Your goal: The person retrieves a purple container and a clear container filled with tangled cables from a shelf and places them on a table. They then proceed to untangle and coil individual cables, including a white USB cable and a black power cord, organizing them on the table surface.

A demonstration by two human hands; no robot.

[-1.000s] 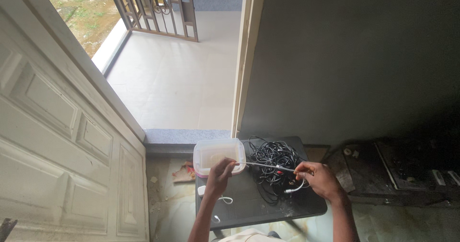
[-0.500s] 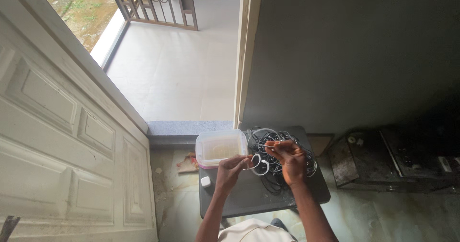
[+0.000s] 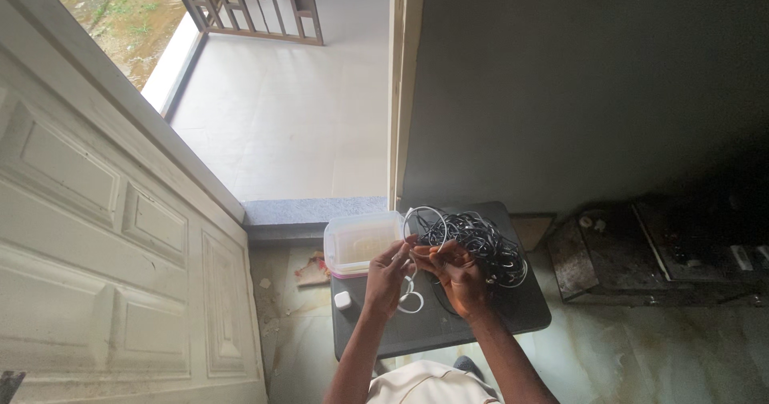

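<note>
My left hand [image 3: 390, 272] and my right hand [image 3: 453, 272] are close together above a small dark table [image 3: 513, 312]. Both pinch a thin white cable [image 3: 425, 220] that loops up above the fingers and curls down below them. Just behind my right hand lies a tangled pile of black and white cables [image 3: 481, 240]. A translucent plastic container [image 3: 362, 244] with a pale rim stands at the table's far left corner, next to my left hand. A small white plug [image 3: 343, 301] rests on the table's left edge.
An open white panelled door [image 3: 104, 236] fills the left side. Beyond the door frame [image 3: 396, 92] lies a pale porch floor with a metal gate [image 3: 248, 4]. A grey wall stands behind the table. Dark equipment [image 3: 665, 252] sits on the floor at right.
My two hands have come together; the right moved left toward the left hand. The white cable, earlier stretched straight between them, now forms loops.
</note>
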